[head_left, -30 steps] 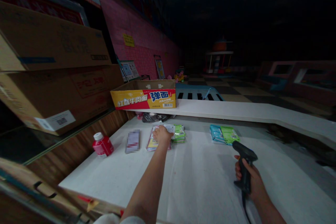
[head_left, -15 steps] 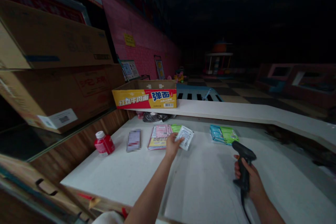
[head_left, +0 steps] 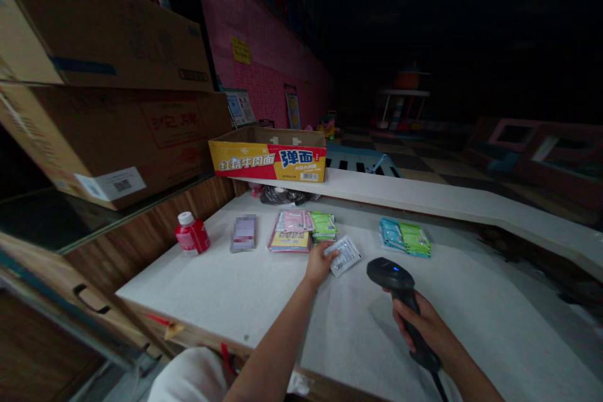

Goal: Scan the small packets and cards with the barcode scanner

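Observation:
My left hand (head_left: 320, 266) pinches the left edge of a silvery-white packet (head_left: 346, 255), which is tilted over the white tabletop (head_left: 211, 292). In my right hand (head_left: 419, 323) is a black handheld barcode scanner (head_left: 393, 276), my fingers wrapped round its handle. A blue light shows on its top, and its head points left toward the packet. Behind my left hand lie a stack of pink and yellow packets (head_left: 289, 240) and some green packets (head_left: 324, 223). Farther right sits a pile of blue packets (head_left: 392, 233) and green packets (head_left: 414, 240).
A red bottle with a white cap (head_left: 192, 235) and a phone-like flat object (head_left: 244, 232), blurred, are at the left. An open yellow-and-red carton (head_left: 268, 160) rests on the raised ledge (head_left: 424, 191) behind. Large cardboard boxes (head_left: 141, 138) are stacked at left.
The scanner has swung left, closer to the packet, and its blue light now shows. My left hand has shifted slightly right with the packet. The camera view has tilted a little.

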The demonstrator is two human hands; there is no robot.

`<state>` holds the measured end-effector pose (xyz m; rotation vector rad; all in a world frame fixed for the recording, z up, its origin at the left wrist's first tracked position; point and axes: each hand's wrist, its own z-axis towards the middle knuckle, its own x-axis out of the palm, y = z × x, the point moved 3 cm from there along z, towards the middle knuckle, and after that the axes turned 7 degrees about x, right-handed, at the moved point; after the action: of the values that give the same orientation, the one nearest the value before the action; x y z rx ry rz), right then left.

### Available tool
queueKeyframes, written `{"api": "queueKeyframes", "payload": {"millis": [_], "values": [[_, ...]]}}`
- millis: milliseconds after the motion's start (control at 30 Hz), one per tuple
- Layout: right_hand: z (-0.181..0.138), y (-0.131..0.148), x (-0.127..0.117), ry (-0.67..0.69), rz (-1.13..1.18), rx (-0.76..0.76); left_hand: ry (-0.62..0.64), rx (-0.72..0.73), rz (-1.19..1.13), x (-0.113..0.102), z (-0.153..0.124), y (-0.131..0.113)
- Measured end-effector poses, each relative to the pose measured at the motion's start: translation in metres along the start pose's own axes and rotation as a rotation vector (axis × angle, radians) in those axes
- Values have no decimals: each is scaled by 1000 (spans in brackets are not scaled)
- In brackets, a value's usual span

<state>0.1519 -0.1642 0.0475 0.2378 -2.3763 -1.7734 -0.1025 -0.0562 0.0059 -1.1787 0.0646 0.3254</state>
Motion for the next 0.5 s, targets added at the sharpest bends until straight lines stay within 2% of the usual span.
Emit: {"api": "queueKeyframes", "payload": {"millis": [167,500], "values": [[-15,-4,14,42,-109,23,-6,-41,2,1,-1,-3],[-17,-6,13,56,-127,18,6,-9,73,1,-2,-6]]}}
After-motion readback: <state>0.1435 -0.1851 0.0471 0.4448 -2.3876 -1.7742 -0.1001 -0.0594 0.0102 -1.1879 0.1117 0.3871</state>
